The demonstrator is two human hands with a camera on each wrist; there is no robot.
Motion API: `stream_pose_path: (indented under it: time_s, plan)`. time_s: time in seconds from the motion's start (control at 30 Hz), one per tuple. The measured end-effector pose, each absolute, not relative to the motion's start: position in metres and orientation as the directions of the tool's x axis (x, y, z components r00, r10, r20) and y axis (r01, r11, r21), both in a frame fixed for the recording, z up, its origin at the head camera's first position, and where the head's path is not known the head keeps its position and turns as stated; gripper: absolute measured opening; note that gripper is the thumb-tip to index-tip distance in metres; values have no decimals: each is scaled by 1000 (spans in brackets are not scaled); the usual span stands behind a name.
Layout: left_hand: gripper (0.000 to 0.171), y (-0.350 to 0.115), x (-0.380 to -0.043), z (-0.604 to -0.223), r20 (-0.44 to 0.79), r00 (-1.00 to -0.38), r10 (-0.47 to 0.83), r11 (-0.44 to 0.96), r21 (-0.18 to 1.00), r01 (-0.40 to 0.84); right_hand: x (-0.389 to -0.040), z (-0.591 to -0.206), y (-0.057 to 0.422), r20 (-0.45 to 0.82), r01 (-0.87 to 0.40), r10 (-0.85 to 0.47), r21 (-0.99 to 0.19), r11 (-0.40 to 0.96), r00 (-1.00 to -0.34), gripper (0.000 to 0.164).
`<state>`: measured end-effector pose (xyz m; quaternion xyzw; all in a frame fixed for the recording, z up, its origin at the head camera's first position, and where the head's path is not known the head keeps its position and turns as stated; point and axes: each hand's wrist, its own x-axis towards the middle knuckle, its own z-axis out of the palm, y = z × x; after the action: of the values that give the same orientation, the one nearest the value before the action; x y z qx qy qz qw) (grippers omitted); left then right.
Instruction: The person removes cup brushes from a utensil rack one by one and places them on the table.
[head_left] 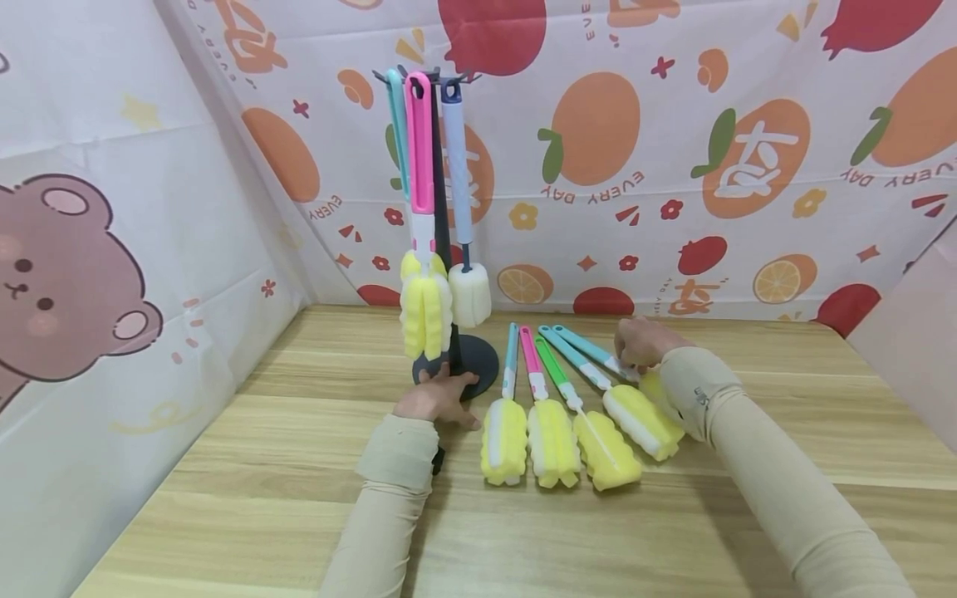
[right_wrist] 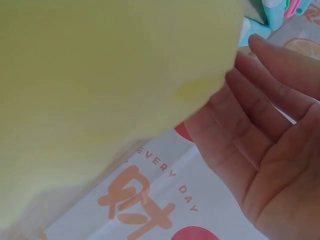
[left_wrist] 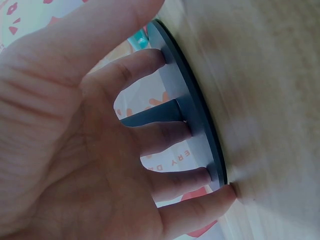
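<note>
My left hand (head_left: 441,397) rests its spread fingers on the round black base (head_left: 478,365) of an upright stand; the left wrist view shows the fingertips (left_wrist: 180,130) along the base's edge. At the white neck of the rightmost blue-handled sponge brush (head_left: 591,345), my right hand (head_left: 646,342) has its fingers bent round it. That brush's yellow sponge (right_wrist: 110,90) fills much of the right wrist view and hides the fingertips. Beside it lie another blue-handled brush (head_left: 643,419), a green one (head_left: 606,448), a pink one (head_left: 553,440) and a teal one (head_left: 504,440).
From the stand's top hooks hang a pink-handled brush (head_left: 422,158), a teal-handled brush (head_left: 399,137) behind it and a pale blue brush (head_left: 458,166) with a white sponge. Fruit-printed cloth (head_left: 583,241) rises behind the wooden table (head_left: 284,465); a bear-printed sheet (head_left: 67,274) stands at left.
</note>
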<state>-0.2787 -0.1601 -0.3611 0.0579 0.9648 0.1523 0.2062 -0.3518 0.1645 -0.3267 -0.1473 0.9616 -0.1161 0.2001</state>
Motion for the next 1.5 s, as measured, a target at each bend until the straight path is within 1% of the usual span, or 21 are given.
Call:
stream_pose_path:
  time_s: [0.33, 0.47, 0.57, 0.73, 1.0, 1.5]
  plan:
    - [77, -160, -279, -361, -380, -908, 177, 947, 317, 51, -356, -325, 168, -356, -214, -316, -297, 931, -880, 8]
    - [77, -161, -280, -362, -382, -907, 178, 946, 319, 51, -359, -325, 169, -339, -203, -303, -302, 932, -891, 11]
    - [77, -161, -279, -362, -381, -907, 180, 946, 321, 53, -360, -324, 169, -305, -225, -315, -295, 929, -899, 14]
    - [77, -161, -279, -362, -383, -906, 177, 946, 321, 49, -359, -320, 167, -209, -294, -361, -294, 910, -909, 12]
    - [77, -159, -280, -362, -386, -906, 173, 949, 310, 49, -359, -313, 163, -105, -311, -368, -354, 882, -924, 12]
    - [77, -160, -279, -361, -378, -910, 173, 950, 307, 53, -356, -306, 156, -18, -319, -357, -410, 854, -934, 15]
